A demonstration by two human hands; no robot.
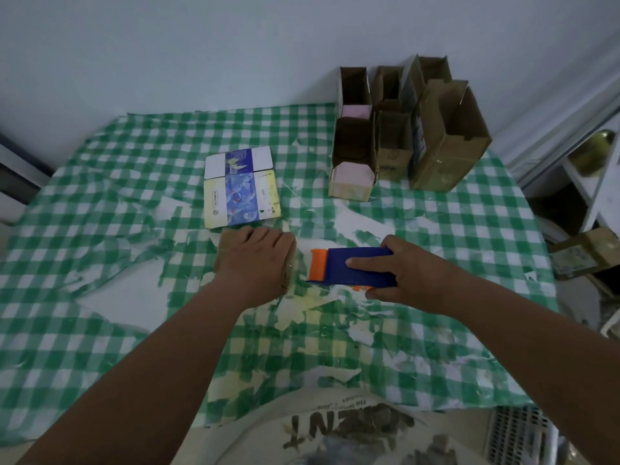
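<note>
A small brown cardboard box (pixel 224 243) lies on the green checked tablecloth (pixel 100 182) in the middle of the table. My left hand (pixel 256 260) rests flat on top of it, fingers straight and together. Just to its right, my right hand (pixel 402 270) grips a blue tape dispenser (pixel 352 266) with an orange front end, thumb across its top. The dispenser's orange end points at the box's right side, close to it. A flattened blue, yellow and white printed carton (pixel 240 187) lies just beyond the box.
Several open brown cardboard boxes (pixel 436 135) stand upright at the back right, two showing pink inside. The tablecloth is torn and patchy near the middle. A wall runs behind the table, shelving and a box (pixel 587 253) stand off the right edge.
</note>
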